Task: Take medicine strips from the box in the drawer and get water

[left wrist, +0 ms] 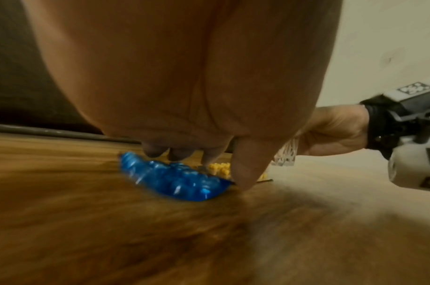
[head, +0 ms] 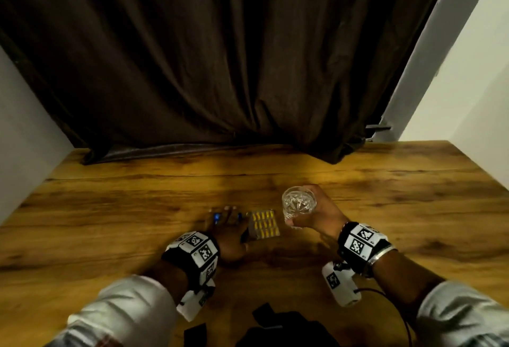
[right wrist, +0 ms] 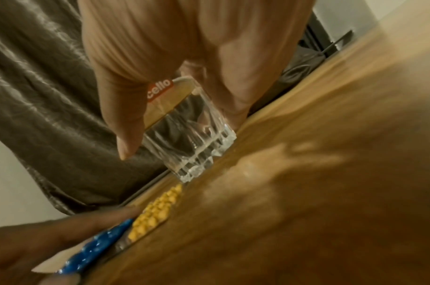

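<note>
Right hand has a full grip round the glass: thumb on the near side, fingers wrapped behind it, as the right wrist view shows, where a red label reading "cello" sits near the rim. The glass is upright, its base at or just above the bench; whether it touches I cannot tell. It looks to hold clear water, though the level is hard to read. The left hand lies palm down over the blue strip, fingertips reaching past its far edge and the thumb tip down beside its near end. Whether this grip pinches the strip or only presses it flat cannot be told; the view is blurred. The yellow strip lies flat just right of the blue one, between the left hand and the glass, close to both. By my reading the task is nearly through: both strips are out on the bench, no drawer or box is in view, and the water has arrived. What seems left is to set the glass down and let go. Both forearms reach forward from the near edge, sleeves pushed back, the right wrist raised a little higher than the left, which hangs low over the wood. A dark curtain hangs behind the bench.
</note>
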